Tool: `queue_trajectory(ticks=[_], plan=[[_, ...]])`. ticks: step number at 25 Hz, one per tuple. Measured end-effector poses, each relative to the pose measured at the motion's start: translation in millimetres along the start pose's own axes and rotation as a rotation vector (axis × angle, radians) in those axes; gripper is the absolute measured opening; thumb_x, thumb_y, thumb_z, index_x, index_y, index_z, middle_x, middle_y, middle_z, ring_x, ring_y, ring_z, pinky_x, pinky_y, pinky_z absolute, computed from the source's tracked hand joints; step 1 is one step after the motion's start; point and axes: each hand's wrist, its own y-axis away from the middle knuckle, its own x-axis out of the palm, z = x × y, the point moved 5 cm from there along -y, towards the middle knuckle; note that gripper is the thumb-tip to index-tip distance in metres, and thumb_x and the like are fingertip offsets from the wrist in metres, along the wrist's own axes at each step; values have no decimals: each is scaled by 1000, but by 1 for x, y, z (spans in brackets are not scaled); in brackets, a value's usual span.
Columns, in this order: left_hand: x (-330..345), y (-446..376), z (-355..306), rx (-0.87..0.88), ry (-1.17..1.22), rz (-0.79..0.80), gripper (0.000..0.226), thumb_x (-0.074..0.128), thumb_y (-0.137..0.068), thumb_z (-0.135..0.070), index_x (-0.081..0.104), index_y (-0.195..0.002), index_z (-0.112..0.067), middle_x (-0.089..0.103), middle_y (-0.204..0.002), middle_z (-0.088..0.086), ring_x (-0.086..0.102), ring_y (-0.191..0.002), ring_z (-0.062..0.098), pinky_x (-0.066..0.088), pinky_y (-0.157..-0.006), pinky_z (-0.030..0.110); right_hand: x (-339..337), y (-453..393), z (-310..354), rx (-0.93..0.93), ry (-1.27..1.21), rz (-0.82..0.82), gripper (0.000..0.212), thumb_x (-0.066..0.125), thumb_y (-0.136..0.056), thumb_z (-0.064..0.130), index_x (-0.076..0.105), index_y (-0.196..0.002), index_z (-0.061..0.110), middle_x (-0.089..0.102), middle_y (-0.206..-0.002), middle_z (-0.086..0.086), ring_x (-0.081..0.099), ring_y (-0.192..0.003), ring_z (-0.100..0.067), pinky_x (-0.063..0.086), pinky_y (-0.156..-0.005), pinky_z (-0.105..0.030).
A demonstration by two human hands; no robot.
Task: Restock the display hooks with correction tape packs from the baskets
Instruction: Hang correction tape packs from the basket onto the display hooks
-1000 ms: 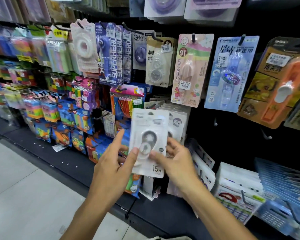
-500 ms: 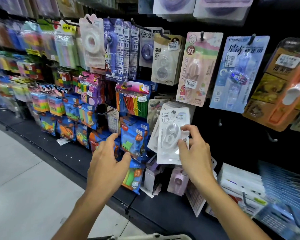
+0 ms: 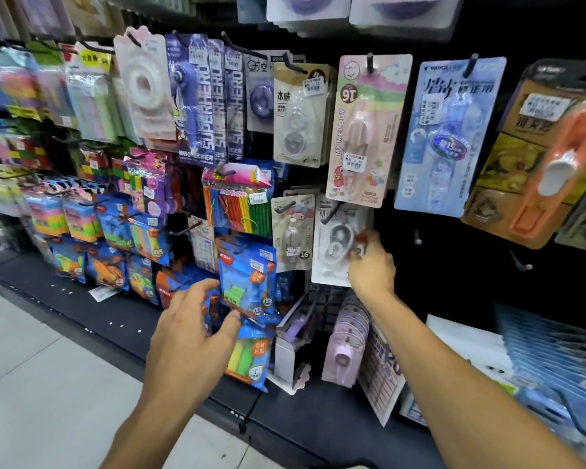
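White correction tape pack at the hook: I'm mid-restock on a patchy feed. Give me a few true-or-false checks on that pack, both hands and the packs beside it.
1. The right hand grips the white correction tape pack at its right edge. True.
2. The left hand holds a second correction tape pack. False: it holds nothing, fingers loosely spread in front of the blue eraser packs.
3. The white pack hangs just below the pink My Melody pack. True.
4. The white pack lies in a basket. False: it is up at the display, its top at a hook.
5. A pack marked 16 hangs directly left of the white pack. True.
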Motion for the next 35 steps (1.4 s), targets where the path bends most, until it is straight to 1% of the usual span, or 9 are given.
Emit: queue_trajectory(ticks=[4,10,14,18,24,28,31,33,35], plan=[[15,-8,1,71,-65,124,47,65,-91,-41,50,-136,-36,53,-123,-12,55,-112,18,48,-89,39,24,38,-40,-17,-122,178,67,63,-96,10,34,-154,27,42,-157,-2,42,-142,-25,38,-113,-39],[82,67,64,230,-589,857,51,60,-95,-34,47,-143,-25,55,-141,5,53,-126,27,46,-99,36,55,197,-135,-102,163,314,47,60,-93,7,53,-139,10,55,-143,-11,55,-124,-35,45,-103,-45],[104,155,165,33,-703,1220,57,58,-97,-36,39,-151,-30,47,-153,0,49,-135,23,42,-107,32,91,302,-182,-171,442,1008,37,59,-96,24,57,-132,24,65,-131,-6,63,-112,-29,50,-90,-35],[97,211,240,-88,-750,1260,68,61,-94,-25,32,-155,-24,47,-151,6,48,-136,25,42,-110,37,98,377,-231,-342,780,1344,53,53,-94,22,43,-146,22,52,-145,-9,51,-128,-30,43,-103,-40],[95,242,279,22,-1005,1073,86,59,-91,-30,6,-159,-28,21,-162,16,17,-151,45,11,-124,61,122,401,-215,-525,820,1175,61,56,-87,34,42,-145,21,40,-143,-9,38,-130,-29,31,-108,-47],[111,241,291,61,-921,1026,91,59,-93,-38,-2,-159,-28,31,-157,12,29,-147,37,11,-121,65,137,418,-215,-161,539,1418,71,68,-82,53,43,-141,22,56,-139,-7,57,-119,-28,47,-93,-39],[122,243,294,209,-955,1045,101,61,-94,-48,-14,-159,-28,27,-158,15,28,-146,37,12,-120,65,138,429,-215,-50,494,1568,82,82,-76,48,46,-146,26,58,-143,-4,63,-116,-25,50,-87,-34],[135,249,290,262,-994,1060,103,58,-93,-59,-17,-158,-29,22,-161,20,30,-145,41,18,-120,64,138,435,-209,-86,490,1618,67,82,-79,43,56,-137,22,65,-132,-7,66,-110,-25,52,-86,-32],[148,251,286,285,-1032,1040,95,44,-96,-67,-17,-157,-28,14,-163,24,26,-146,47,21,-118,65,135,423,-206,108,312,1595,48,83,-80,32,62,-121,18,71,-113,-5,72,-95,-23,55,-70,-30]])
